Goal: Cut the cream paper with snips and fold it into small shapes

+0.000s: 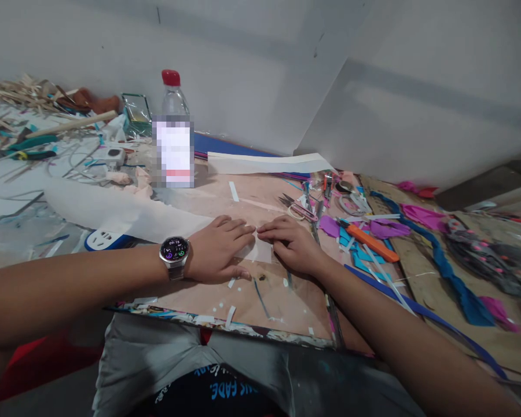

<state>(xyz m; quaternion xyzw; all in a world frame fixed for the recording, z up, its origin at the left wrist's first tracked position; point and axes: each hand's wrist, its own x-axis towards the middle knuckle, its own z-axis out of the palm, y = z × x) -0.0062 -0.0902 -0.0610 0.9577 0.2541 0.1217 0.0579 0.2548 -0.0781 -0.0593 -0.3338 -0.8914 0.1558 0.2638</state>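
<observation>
A long white paper strip (113, 208) curves across the table from the left, its right end under my hands. My left hand (217, 249), with a watch (175, 255) on the wrist, lies flat on the strip with fingers stretched out to the right. My right hand (296, 246) rests at the strip's right end, fingers extended to the left and some slightly bent. The fingertips of both hands nearly meet. Beyond my right hand lies a pair of small scissors (301, 208). Small white paper scraps (230, 316) lie nearer my body.
A red-capped bottle (171, 78) stands behind my left hand, partly blurred out. Another white paper strip (264, 164) lies at the back. On the right are an orange cutter (373, 242), purple scraps and a blue ribbon (454, 269). Green-handled pliers (32, 143) and sticks clutter the left.
</observation>
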